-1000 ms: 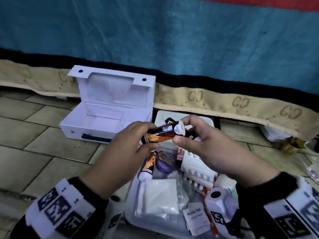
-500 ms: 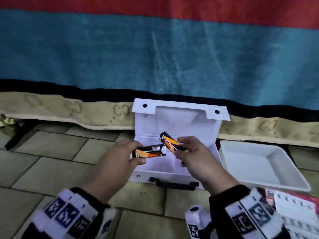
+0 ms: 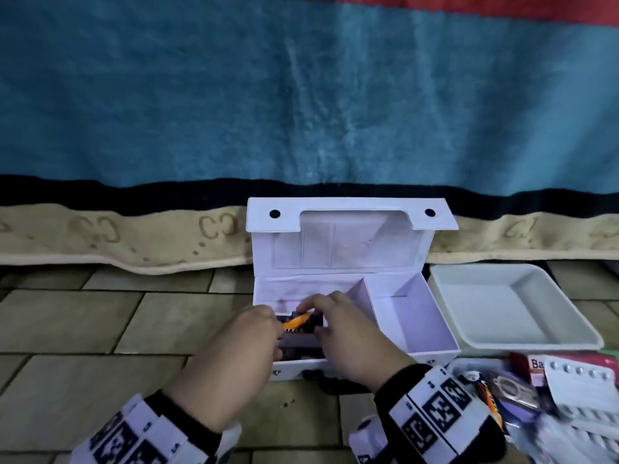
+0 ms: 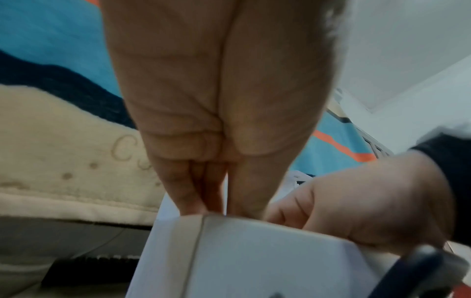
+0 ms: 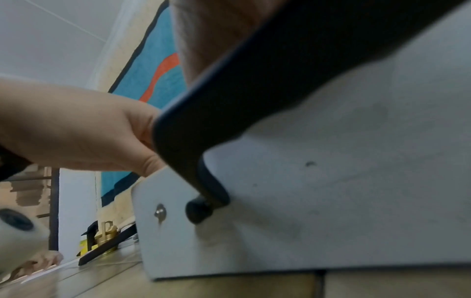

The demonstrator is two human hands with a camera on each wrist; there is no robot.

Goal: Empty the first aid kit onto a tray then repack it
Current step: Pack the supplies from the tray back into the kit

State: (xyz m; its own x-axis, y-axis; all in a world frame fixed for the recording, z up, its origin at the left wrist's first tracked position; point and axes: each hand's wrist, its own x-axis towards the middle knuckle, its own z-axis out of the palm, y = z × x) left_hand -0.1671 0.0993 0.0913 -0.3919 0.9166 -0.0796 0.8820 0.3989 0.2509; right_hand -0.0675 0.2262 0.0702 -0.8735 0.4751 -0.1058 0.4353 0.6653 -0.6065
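The white first aid box [image 3: 405, 316] stands open on the tiled floor, lid [image 3: 348, 249] upright. Both hands are down in its left compartment. My left hand [image 3: 273, 321] and right hand [image 3: 311, 313] each hold an orange and black tube [image 3: 298, 321], low against the compartment floor. In the left wrist view the left hand's [image 4: 216, 207] thumb and fingers point down together behind the box wall [image 4: 254, 258], tips hidden. The right compartment holds nothing. The right wrist view shows only the box front [image 5: 331, 181] and its black handle [image 5: 254, 96].
An empty white tray [image 3: 495, 306] sits right of the box. At the bottom right a clear tray [image 3: 469, 365] holds several kit items, among them a white pill organiser [image 3: 582, 383] and another tube [image 3: 485, 393]. A blue blanket [image 3: 301, 95] hangs behind.
Both hands have gone down from above the box into its left compartment, taking the two tubes with them.
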